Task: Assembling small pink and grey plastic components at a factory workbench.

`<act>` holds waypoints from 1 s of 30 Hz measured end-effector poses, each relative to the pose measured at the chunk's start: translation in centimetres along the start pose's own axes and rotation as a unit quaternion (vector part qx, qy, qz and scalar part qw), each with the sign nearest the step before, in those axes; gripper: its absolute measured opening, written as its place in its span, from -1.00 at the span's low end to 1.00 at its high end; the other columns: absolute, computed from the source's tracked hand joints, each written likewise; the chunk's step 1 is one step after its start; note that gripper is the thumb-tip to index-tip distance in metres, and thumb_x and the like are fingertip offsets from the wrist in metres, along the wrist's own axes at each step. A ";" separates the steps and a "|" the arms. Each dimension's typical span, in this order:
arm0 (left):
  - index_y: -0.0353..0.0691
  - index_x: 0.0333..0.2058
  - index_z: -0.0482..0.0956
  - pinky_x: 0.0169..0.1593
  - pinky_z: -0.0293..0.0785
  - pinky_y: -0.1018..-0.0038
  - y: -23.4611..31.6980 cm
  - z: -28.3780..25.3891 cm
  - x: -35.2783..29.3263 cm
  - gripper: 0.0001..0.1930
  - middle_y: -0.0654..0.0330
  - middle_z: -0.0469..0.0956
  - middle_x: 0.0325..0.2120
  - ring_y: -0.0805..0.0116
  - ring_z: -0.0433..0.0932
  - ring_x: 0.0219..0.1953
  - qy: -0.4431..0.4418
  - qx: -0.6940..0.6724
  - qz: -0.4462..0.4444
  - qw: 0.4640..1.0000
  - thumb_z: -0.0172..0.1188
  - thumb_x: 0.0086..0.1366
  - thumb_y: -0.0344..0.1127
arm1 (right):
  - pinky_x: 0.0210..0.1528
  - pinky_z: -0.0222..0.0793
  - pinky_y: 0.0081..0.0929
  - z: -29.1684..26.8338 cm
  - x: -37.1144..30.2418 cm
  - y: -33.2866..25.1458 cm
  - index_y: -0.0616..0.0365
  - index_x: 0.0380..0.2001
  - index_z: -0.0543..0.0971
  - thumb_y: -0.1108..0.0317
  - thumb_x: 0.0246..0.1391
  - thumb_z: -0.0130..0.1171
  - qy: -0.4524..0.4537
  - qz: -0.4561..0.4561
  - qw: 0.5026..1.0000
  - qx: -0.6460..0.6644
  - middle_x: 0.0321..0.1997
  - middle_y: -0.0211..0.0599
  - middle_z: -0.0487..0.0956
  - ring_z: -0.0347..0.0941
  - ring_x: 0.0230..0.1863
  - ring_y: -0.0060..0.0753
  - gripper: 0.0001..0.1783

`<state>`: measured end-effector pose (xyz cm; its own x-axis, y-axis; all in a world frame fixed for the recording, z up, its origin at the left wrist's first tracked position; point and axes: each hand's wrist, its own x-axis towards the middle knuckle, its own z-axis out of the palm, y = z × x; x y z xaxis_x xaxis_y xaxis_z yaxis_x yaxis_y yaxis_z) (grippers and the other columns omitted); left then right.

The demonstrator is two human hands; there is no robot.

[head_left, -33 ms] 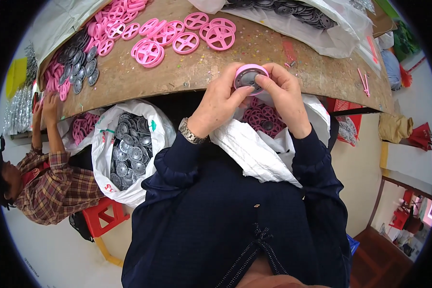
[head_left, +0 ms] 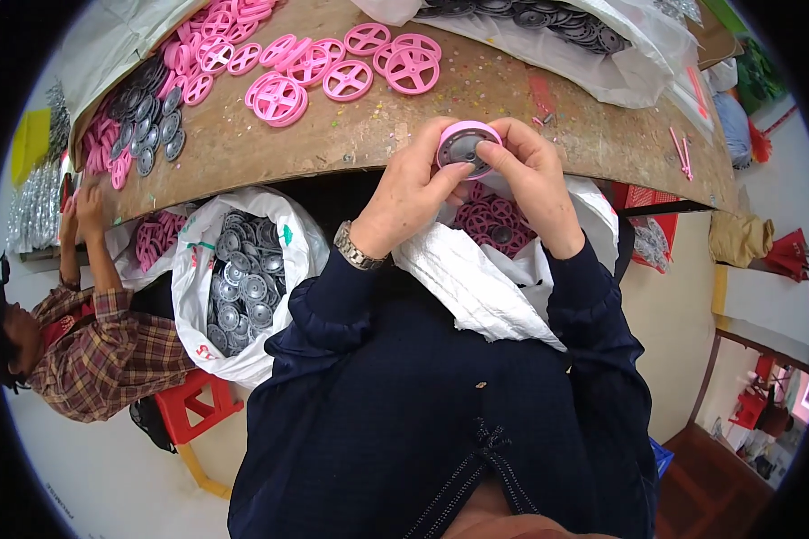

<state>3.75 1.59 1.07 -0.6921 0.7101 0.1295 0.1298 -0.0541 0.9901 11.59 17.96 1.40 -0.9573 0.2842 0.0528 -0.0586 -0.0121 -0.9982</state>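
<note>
Between both hands, at the table's near edge, is a toy wheel point(head_left: 463, 153) with a pink rim and a grey hub disc. My left hand point(head_left: 422, 175) grips its left side, thumb on the lower part of the disc. On the other side my right hand point(head_left: 530, 166) closes round the rim, its thumb pressing on the disc face. The fingers behind the wheel are partly hidden. Below my hands, an open white sack point(head_left: 476, 278) holds pink and grey wheel parts point(head_left: 499, 220).
Loose pink spoked wheels point(head_left: 346, 81) and grey discs point(head_left: 148, 130) lie on the wooden table point(head_left: 368, 135). To the left stands a sack of grey discs point(head_left: 243, 287). A co-worker point(head_left: 108, 341) sits at far left. Another bag of dark discs point(head_left: 548, 27) lies at the back.
The co-worker's hands have shifted slightly at the table edge. My hands and the wheel look nearly the same.
</note>
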 end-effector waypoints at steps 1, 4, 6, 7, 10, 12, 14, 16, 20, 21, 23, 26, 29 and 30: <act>-0.29 0.02 0.37 -0.41 0.58 0.53 0.1 0.0 -0.1 -0.69 0.12 0.53 -0.26 0.45 0.61 -0.46 -0.011 -0.038 -0.034 0.999 0.12 0.32 -0.45 | -0.17 0.40 -0.66 -0.1 0.0 -0.1 0.29 -0.18 0.55 0.49 0.15 0.19 -0.020 0.014 1.000 0.013 -0.29 -0.45 0.59 0.47 -0.25 -0.70 -0.83; -0.27 0.08 0.35 -0.40 0.60 0.52 0.1 0.1 -0.3 -0.62 0.13 0.53 -0.26 0.44 0.61 -0.46 -0.007 -0.064 -0.042 0.997 0.11 0.29 -0.51 | -0.10 0.37 -0.68 0.0 -0.5 -0.6 0.26 -0.12 0.51 0.48 0.19 0.17 -0.046 0.026 0.998 -0.015 -0.21 -0.47 0.57 0.47 -0.20 -0.70 -0.80; -0.27 0.10 0.35 -0.41 0.60 0.53 0.0 0.0 -0.4 -0.61 0.13 0.53 -0.25 0.45 0.61 -0.46 -0.012 -0.047 -0.031 0.998 0.11 0.30 -0.51 | -0.10 0.38 -0.68 0.2 -0.7 -0.6 0.26 -0.12 0.51 0.49 0.18 0.18 -0.040 0.022 0.999 -0.007 -0.21 -0.47 0.57 0.47 -0.19 -0.70 -0.79; -0.27 0.12 0.35 -0.42 0.59 0.53 0.1 0.0 -0.5 -0.59 0.13 0.52 -0.25 0.45 0.61 -0.46 -0.016 -0.030 -0.020 0.999 0.11 0.30 -0.51 | -0.09 0.38 -0.68 0.2 -0.8 -0.6 0.26 -0.11 0.51 0.50 0.18 0.18 -0.033 0.018 0.999 0.000 -0.21 -0.47 0.57 0.47 -0.19 -0.70 -0.79; -0.29 0.18 0.34 -0.41 0.53 0.60 0.0 0.3 -0.4 -0.56 0.20 0.53 -0.24 0.55 0.54 -0.47 -0.008 -0.027 -0.014 1.000 0.11 0.32 -0.52 | -0.13 0.42 -0.63 0.3 -0.8 -0.9 0.29 -0.16 0.53 0.50 0.15 0.19 -0.009 0.004 1.000 -0.011 -0.26 -0.43 0.59 0.48 -0.22 -0.66 -0.81; -0.28 0.18 0.34 -0.41 0.52 0.61 0.2 0.5 -0.3 -0.55 0.21 0.54 -0.25 0.56 0.54 -0.47 -0.012 -0.021 -0.017 1.000 0.11 0.32 -0.53 | -0.13 0.42 -0.64 -0.1 -0.6 -0.8 0.29 -0.17 0.53 0.49 0.15 0.19 -0.021 0.006 1.000 -0.006 -0.27 -0.43 0.59 0.49 -0.22 -0.66 -0.82; -0.27 0.19 0.35 -0.41 0.52 0.61 0.3 0.7 -0.4 -0.55 0.22 0.54 -0.25 0.56 0.53 -0.47 -0.015 -0.015 -0.021 1.000 0.11 0.32 -0.53 | -0.13 0.42 -0.64 -0.3 -0.7 -0.7 0.29 -0.18 0.54 0.49 0.15 0.18 -0.034 0.009 0.999 -0.001 -0.27 -0.43 0.59 0.49 -0.23 -0.67 -0.83; -0.23 0.20 0.34 -0.42 0.51 0.62 0.3 0.9 -0.5 -0.53 0.23 0.55 -0.27 0.58 0.53 -0.48 -0.016 0.047 -0.002 0.999 0.11 0.31 -0.53 | -0.15 0.42 -0.65 -0.2 -1.0 -0.5 0.29 -0.19 0.54 0.48 0.16 0.18 -0.021 0.000 1.000 -0.010 -0.28 -0.44 0.59 0.48 -0.24 -0.68 -0.84; -0.22 0.21 0.33 -0.41 0.51 0.62 0.2 1.3 -0.6 -0.52 0.23 0.55 -0.28 0.59 0.53 -0.48 -0.030 0.038 -0.013 0.999 0.12 0.31 -0.52 | -0.16 0.42 -0.66 -0.6 -1.6 -0.5 0.28 -0.18 0.55 0.48 0.16 0.19 0.005 -0.012 0.999 -0.036 -0.28 -0.45 0.59 0.49 -0.24 -0.68 -0.83; -0.23 0.19 0.35 -0.38 0.51 0.58 -0.1 1.4 -0.5 -0.53 0.20 0.56 -0.28 0.53 0.54 -0.45 -0.030 0.060 0.028 0.997 0.14 0.30 -0.50 | -0.16 0.40 -0.68 -1.1 -1.6 -0.5 0.27 -0.15 0.54 0.46 0.17 0.19 -0.015 0.010 1.000 -0.026 -0.25 -0.47 0.59 0.47 -0.24 -0.71 -0.81; -0.24 0.18 0.37 -0.35 0.51 0.54 -0.2 1.2 -0.1 -0.53 0.17 0.56 -0.28 0.47 0.56 -0.43 -0.031 0.081 0.069 0.994 0.17 0.29 -0.48 | -0.16 0.38 -0.70 -2.5 -1.7 -0.5 0.26 -0.13 0.54 0.45 0.18 0.19 -0.033 0.031 0.999 -0.017 -0.23 -0.49 0.59 0.46 -0.24 -0.73 -0.79; -0.27 0.13 0.43 -0.23 0.50 0.40 0.2 -0.6 1.0 -0.54 0.05 0.56 -0.26 0.27 0.56 -0.32 -0.038 0.226 0.138 0.964 0.23 0.26 -0.38 | -0.22 0.40 -0.65 -4.4 -1.7 -2.2 0.24 -0.10 0.55 0.42 0.14 0.22 -0.113 0.103 0.973 -0.175 -0.25 -0.49 0.59 0.46 -0.27 -0.69 -0.74; -0.31 0.07 0.48 -0.12 0.45 0.26 -0.4 -2.5 4.0 -0.53 -0.06 0.52 -0.23 0.04 0.51 -0.21 0.103 0.374 0.222 0.895 0.28 0.23 -0.26 | -0.24 0.41 -0.62 -6.6 -2.7 -1.6 0.25 -0.11 0.56 0.40 0.11 0.24 -0.158 0.117 0.937 -0.289 -0.29 -0.48 0.58 0.44 -0.29 -0.67 -0.72; -0.30 0.05 0.46 -0.08 0.43 0.21 -0.8 -3.1 5.1 -0.51 -0.05 0.49 -0.21 0.00 0.47 -0.16 0.146 0.413 0.223 0.871 0.30 0.21 -0.18 | -0.21 0.46 -0.49 -7.1 -3.0 -1.3 0.28 -0.10 0.55 0.33 0.07 0.28 -0.179 0.081 0.929 -0.315 -0.30 -0.30 0.63 0.54 -0.30 -0.45 -0.65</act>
<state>-2.07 3.06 1.05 -0.5776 0.5326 0.6186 0.8148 0.3302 0.4766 16.59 23.94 2.38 -0.9784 -0.0101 -0.2063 0.1641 0.5682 -0.8063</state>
